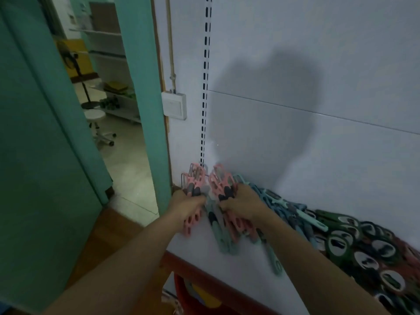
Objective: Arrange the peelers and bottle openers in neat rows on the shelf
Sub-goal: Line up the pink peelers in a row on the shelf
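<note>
Left hand (189, 206) grips a bunch of pink peelers (195, 178) by the handles, heads up against the back panel (318, 155) at the shelf's far left corner. Right hand (242, 206) is closed round a second pink bunch (221, 178) just beside it, the two bunches nearly touching. Below and between the hands a few mint peelers (223, 241) lie loose and askew on the white shelf (227, 269). To the right, blue peelers (293, 212) run along the panel, and beyond them dark green bottle openers (341, 243) lie heaped, overlapping and not in rows.

The step in hand looks like squaring up the pink peelers into the first row at the left end. I judge the task as early: only this corner is being ordered, and the openers are untouched. The next move calls for setting both bunches down parallel with handles toward the front, then drawing the mint ones in beside them.

Room is tight on the left. The shelf ends just past the left hand, near the slotted upright (205, 87), with a drop to the floor beyond. The red front lip (193, 266) is close below the mint handles, so anything pushed forward could slide off. Bare shelf lies in front of the blue row.
</note>
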Action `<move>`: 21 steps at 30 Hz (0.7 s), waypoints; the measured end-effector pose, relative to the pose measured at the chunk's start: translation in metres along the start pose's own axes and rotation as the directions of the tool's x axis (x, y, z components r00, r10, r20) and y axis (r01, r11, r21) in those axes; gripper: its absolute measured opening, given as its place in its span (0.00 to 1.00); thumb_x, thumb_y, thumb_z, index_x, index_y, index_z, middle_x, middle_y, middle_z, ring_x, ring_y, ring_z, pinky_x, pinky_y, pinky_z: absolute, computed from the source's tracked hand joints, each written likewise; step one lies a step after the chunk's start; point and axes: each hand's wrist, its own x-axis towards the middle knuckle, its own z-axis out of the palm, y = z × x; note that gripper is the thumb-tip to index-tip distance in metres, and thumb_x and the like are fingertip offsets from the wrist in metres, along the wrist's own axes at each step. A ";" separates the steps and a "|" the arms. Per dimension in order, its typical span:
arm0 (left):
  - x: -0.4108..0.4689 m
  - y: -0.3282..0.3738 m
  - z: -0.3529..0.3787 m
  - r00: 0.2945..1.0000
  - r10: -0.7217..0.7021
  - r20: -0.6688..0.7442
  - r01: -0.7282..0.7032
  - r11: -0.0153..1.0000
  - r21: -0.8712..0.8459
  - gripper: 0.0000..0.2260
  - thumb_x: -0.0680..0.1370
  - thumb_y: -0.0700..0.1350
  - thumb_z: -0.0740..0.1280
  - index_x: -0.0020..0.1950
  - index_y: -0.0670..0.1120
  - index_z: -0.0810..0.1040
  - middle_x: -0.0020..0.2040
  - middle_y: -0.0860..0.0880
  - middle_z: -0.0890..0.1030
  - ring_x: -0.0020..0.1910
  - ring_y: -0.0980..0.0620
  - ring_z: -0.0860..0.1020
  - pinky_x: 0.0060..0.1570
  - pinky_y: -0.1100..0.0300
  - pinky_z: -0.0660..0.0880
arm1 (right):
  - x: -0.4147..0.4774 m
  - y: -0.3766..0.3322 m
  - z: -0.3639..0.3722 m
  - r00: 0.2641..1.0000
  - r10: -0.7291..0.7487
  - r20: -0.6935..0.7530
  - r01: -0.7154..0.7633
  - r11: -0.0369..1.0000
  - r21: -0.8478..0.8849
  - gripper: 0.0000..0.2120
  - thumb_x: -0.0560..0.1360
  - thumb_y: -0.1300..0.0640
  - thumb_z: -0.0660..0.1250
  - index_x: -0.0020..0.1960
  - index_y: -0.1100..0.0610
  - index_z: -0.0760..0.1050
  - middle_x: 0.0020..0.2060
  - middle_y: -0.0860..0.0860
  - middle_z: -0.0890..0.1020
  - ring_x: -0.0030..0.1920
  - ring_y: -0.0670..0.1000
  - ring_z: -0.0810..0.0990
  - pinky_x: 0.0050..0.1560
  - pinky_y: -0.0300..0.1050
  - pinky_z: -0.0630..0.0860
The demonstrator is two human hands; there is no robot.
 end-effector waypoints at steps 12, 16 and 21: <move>0.006 -0.001 0.004 0.997 0.016 0.074 -0.016 1.000 0.004 0.05 0.73 0.37 0.74 0.47 0.42 0.80 0.27 0.51 0.81 0.25 0.56 0.81 0.23 0.65 0.72 | -0.001 -0.012 -0.026 0.996 0.044 -0.083 -0.057 0.984 -0.171 0.05 0.67 0.61 0.71 0.36 0.60 0.75 0.29 0.52 0.81 0.26 0.48 0.80 0.24 0.38 0.77; 0.006 -0.007 0.008 0.996 0.065 0.058 -0.062 0.997 -0.055 0.09 0.73 0.37 0.74 0.41 0.44 0.75 0.27 0.53 0.77 0.25 0.57 0.79 0.23 0.66 0.71 | -0.007 -0.014 -0.034 0.997 0.058 -0.057 -0.059 0.998 -0.016 0.08 0.67 0.61 0.72 0.44 0.65 0.80 0.34 0.58 0.85 0.32 0.56 0.85 0.34 0.55 0.84; 0.001 -0.005 0.007 0.994 0.104 -0.044 -0.111 0.974 -0.197 0.05 0.75 0.36 0.70 0.44 0.43 0.75 0.27 0.42 0.77 0.27 0.44 0.78 0.31 0.50 0.77 | -0.019 -0.011 0.007 0.999 -0.038 0.018 0.041 0.948 -0.315 0.15 0.65 0.49 0.79 0.39 0.53 0.74 0.32 0.46 0.79 0.29 0.40 0.76 0.26 0.34 0.70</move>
